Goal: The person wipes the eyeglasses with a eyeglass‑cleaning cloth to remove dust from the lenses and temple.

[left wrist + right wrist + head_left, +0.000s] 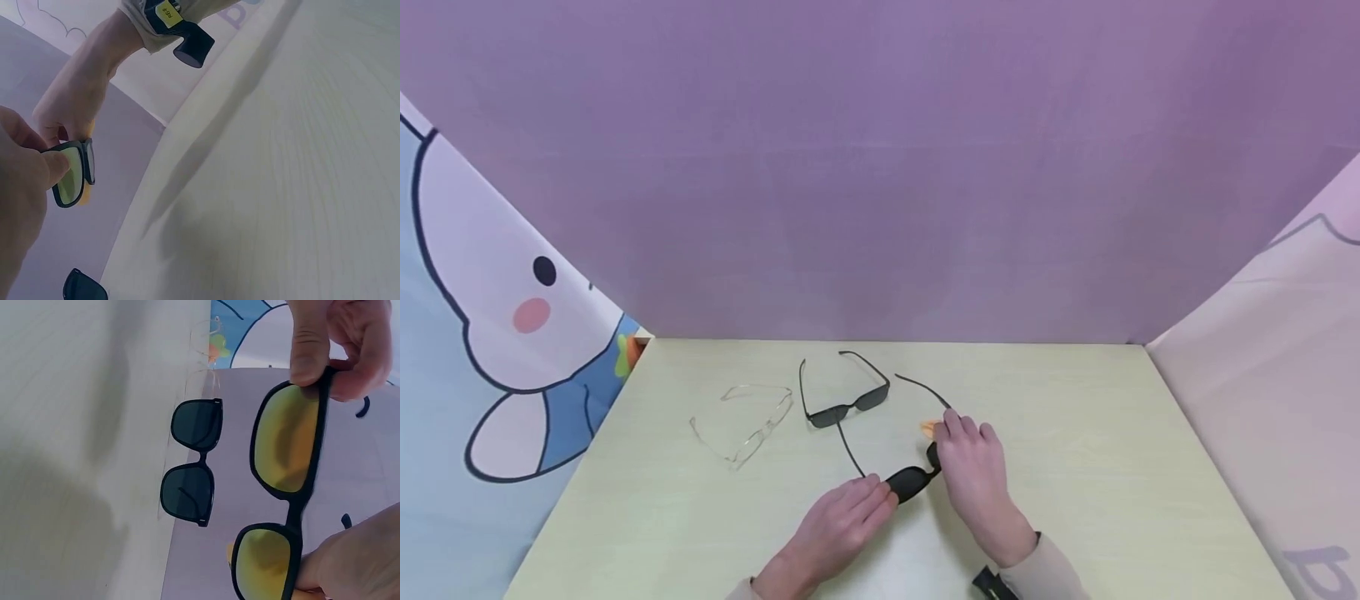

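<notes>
Black-framed sunglasses (910, 483) are held up over the table, temples unfolded and pointing away. My left hand (842, 521) pinches their left end, the thumb on the lens edge in the right wrist view. At the other lens is my right hand (977, 471), fingers curled round an orange cloth (929, 429), most of which the hand hides. Yellow-orange lenses (287, 440) show in the right wrist view. Beyond the hands, a second pair of black sunglasses (871, 397) lies with its temples open.
Clear-framed eyeglasses (760, 437) lie left of the second sunglasses, temples spread. A black wrist camera (190, 47) is strapped at the right sleeve. The pale wooden table (1097, 467) ends at a purple back panel (880, 208), with printed cloth walls on both sides.
</notes>
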Tool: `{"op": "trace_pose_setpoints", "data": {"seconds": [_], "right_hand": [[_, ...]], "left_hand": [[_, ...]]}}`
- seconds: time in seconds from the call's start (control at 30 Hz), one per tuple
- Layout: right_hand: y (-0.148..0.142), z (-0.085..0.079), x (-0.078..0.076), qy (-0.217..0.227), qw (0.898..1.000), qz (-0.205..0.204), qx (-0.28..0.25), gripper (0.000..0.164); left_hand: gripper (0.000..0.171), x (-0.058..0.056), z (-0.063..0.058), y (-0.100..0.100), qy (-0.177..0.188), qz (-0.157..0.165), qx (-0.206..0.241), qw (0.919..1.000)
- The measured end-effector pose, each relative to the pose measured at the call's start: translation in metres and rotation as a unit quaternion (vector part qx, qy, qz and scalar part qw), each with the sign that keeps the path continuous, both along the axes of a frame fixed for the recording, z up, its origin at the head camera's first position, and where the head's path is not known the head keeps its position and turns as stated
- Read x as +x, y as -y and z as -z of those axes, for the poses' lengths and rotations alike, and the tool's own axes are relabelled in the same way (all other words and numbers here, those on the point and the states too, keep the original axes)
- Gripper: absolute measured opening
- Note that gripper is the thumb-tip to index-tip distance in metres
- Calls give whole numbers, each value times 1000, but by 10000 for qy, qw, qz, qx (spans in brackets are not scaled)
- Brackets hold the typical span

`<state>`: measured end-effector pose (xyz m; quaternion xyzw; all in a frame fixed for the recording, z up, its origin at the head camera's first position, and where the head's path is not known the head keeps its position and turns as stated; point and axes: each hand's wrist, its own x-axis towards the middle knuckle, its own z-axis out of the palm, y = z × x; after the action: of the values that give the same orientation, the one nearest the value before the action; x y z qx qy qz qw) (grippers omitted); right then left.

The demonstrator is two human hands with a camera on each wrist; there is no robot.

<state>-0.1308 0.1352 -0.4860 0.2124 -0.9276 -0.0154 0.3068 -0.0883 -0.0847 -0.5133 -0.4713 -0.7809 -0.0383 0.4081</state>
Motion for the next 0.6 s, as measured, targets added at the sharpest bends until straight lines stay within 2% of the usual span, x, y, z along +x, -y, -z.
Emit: {"op": "trace_pose_setpoints", "data": {"seconds": [0.13,0.27,0.47,0.53,0.6], "right_hand": [[1,1,0,156,9998,-42,-150,24],[2,-1,4,757,9953,-68,-597,19],[2,-5,11,1944,9696,-327,-1447,6],[1,-5,11,2105,9636,-361,-1607,4],[0,-3,10,2091,9620,-402,-1707,3]], "left_hand": [[47,0,2,1,84,-74,111,9999],[47,0,6,0,104,-87,71,9999],[48,0,10,0,-15,-4,-54,10000],[48,0,10,0,-67,56,-92,9999],[48,-1,10,0,-105,115,-113,9998]]}}
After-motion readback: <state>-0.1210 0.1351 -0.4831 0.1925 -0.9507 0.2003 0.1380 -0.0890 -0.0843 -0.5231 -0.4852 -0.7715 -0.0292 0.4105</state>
